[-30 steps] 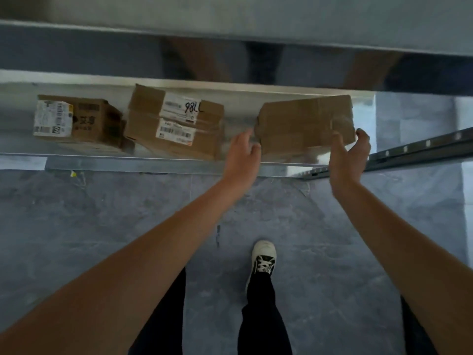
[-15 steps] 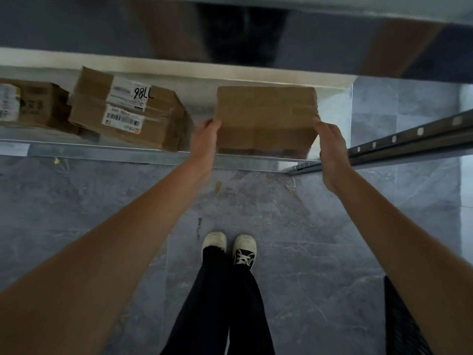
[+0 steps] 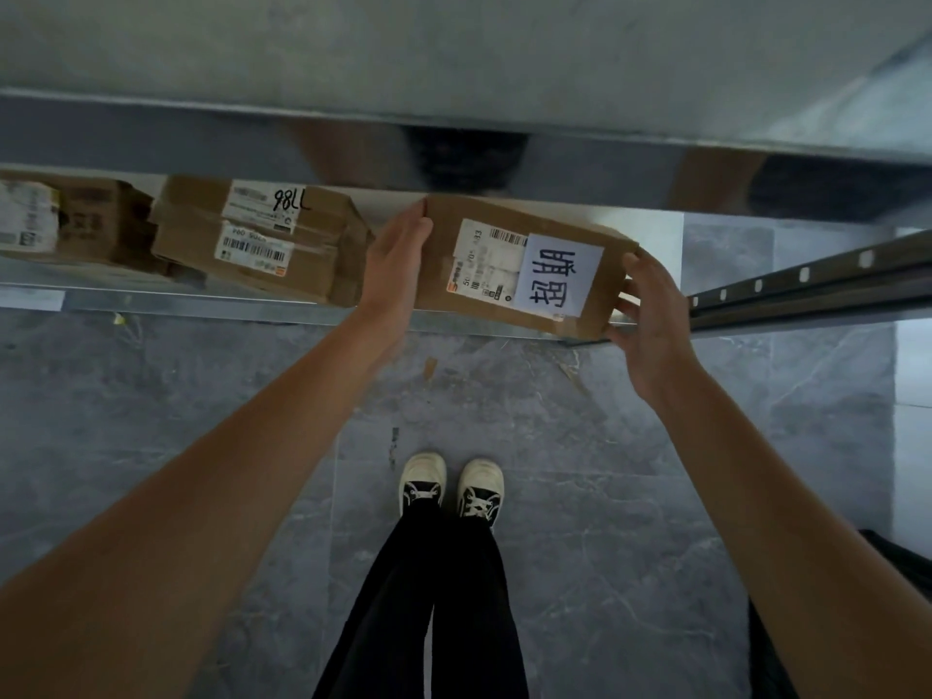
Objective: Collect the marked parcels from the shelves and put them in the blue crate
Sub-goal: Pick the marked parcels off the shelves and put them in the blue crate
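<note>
Metal shelf (image 3: 212, 311): near edge runs left to right, grey tiled floor (image 3: 151, 396) open below it. Marked parcel (image 3: 509, 264) tilted at the shelf's right end, overhanging the near edge. Labelled parcel (image 3: 262, 239) close on its left. Left hand (image 3: 398, 259) flat against the parcel's left side; right hand (image 3: 650, 315) curls round its right corner.

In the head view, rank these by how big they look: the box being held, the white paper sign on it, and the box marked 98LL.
1. Held box, though the 98LL box looks nearly alike.
2. Sign, clearly smallest.
</note>
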